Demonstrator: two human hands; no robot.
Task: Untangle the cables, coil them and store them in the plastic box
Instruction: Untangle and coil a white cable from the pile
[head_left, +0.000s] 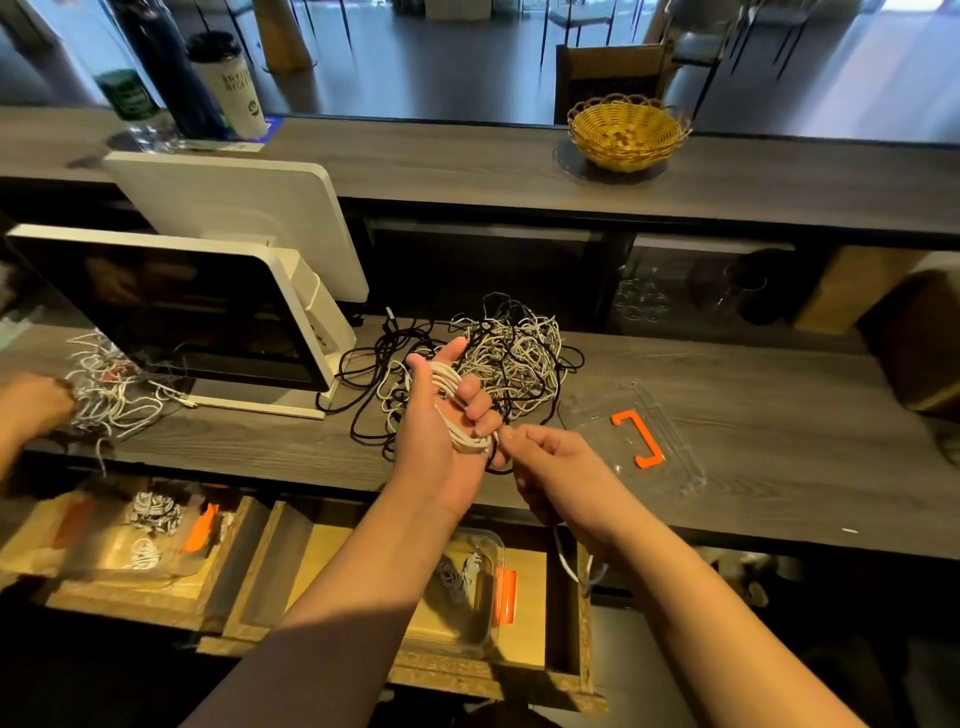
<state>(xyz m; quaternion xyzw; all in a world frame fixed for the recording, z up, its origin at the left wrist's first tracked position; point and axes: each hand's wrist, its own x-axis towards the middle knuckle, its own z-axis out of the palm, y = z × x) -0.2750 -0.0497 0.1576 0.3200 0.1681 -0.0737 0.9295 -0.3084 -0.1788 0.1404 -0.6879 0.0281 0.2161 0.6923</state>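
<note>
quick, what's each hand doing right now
Left hand: holding a white cable coil wound around it, fingers curled over the loops.
Right hand: pinching the cable's free end beside the left fingers.

At frame centre the left hand (441, 415) stands palm up with a white cable (457, 410) coiled around it, fingers curled over the loops. The right hand (550, 462) pinches the cable's end just beside it. Behind lies a tangle of cables (498, 358) on the surface (753, 415); a clear lid (639, 436) lies right
</note>
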